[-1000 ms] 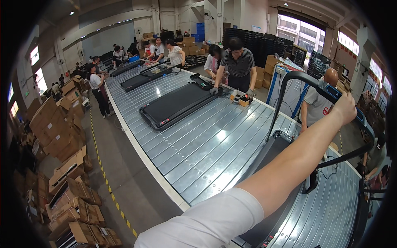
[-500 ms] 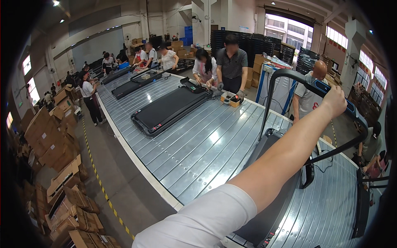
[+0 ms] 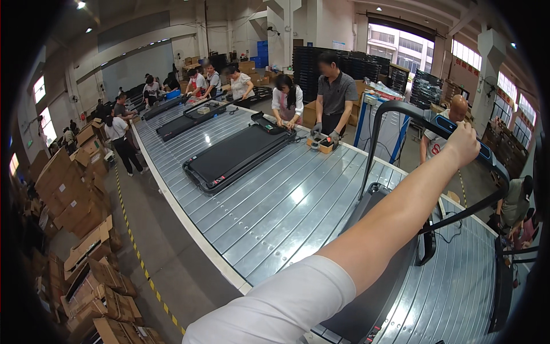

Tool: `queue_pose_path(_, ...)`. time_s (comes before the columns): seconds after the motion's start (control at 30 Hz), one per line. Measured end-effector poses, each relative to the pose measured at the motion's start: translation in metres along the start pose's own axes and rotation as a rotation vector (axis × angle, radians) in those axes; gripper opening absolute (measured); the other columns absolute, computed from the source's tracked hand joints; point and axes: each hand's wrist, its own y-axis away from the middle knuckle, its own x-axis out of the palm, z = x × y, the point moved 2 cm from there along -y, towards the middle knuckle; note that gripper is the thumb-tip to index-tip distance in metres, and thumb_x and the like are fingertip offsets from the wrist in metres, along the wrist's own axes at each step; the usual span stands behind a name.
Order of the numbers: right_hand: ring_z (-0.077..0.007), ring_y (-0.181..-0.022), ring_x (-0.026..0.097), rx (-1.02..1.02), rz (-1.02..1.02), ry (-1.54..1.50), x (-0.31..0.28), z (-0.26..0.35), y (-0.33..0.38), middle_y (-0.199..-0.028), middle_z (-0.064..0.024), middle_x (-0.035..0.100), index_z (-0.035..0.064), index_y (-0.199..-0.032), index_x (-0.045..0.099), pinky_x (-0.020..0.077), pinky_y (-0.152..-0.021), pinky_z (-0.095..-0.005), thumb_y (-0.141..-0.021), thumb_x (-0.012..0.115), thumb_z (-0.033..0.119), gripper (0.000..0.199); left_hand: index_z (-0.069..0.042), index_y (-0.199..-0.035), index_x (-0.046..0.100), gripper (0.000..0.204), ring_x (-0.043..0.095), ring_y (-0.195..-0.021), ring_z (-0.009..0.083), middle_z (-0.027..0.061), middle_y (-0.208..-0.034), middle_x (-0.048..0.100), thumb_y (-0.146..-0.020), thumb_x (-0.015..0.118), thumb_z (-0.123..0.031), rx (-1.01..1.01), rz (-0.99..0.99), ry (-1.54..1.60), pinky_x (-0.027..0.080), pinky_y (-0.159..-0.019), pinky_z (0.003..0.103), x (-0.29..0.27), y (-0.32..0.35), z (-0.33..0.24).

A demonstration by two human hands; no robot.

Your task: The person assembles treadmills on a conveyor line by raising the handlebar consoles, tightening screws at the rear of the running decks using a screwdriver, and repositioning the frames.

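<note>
My left arm, in a white short sleeve, reaches from the lower edge up to the right. My left hand (image 3: 463, 144) is closed over the top bar of a black treadmill handrail (image 3: 375, 135), beside the blue-edged console (image 3: 444, 122). The handrail stands upright over a dark treadmill deck (image 3: 366, 292), which my forearm partly hides. A thin black cable (image 3: 452, 236) lies near the deck on the metal table. I do not see my right hand.
The long metal roller table (image 3: 275, 212) carries another treadmill (image 3: 238, 156) and more farther off. Across it, a person in a striped shirt (image 3: 337, 94) handles a small box (image 3: 321, 142). Cardboard boxes (image 3: 71, 183) pile up at left, past a yellow-black floor line (image 3: 134, 246).
My left hand keeps its grip, with arm and handrail almost unmoved. Across the table, the person in stripes has shifted slightly right, and the person behind the handrail has turned.
</note>
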Motion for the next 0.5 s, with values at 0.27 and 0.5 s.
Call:
queue_pose_path(0.27, -0.0247, -0.089, 0.059, 0.054, 0.019, -0.014, 0.007, 0.009, -0.008, -0.098, -0.0162, 0.061, -0.0027, -0.115, 0.053, 0.0480, -0.076, -0.0342, -0.084, 0.062, 0.017, 0.038, -0.021, -0.099, 0.069, 0.022, 0.052, -0.104, 0.0323, 0.0121, -0.107, 0.057, -0.086, 0.052, -0.026, -0.054, 0.126, 0.020, 0.043, -0.085, 0.048, 0.015, -0.013, 0.007)
queue_pose_path(0.5, -0.0252, -0.089, 0.059, 0.110, 0.036, -0.016, 0.017, 0.015, -0.002, -0.099, -0.0166, 0.061, -0.0031, -0.115, 0.053, 0.0481, -0.077, -0.0345, -0.084, 0.062, 0.016, 0.038, -0.019, -0.102, 0.068, 0.023, 0.051, -0.106, 0.0332, 0.0131, -0.109, 0.057, -0.087, 0.052, -0.026, -0.052, 0.135, 0.054, 0.043, -0.087, 0.049, 0.029, -0.007, 0.010)
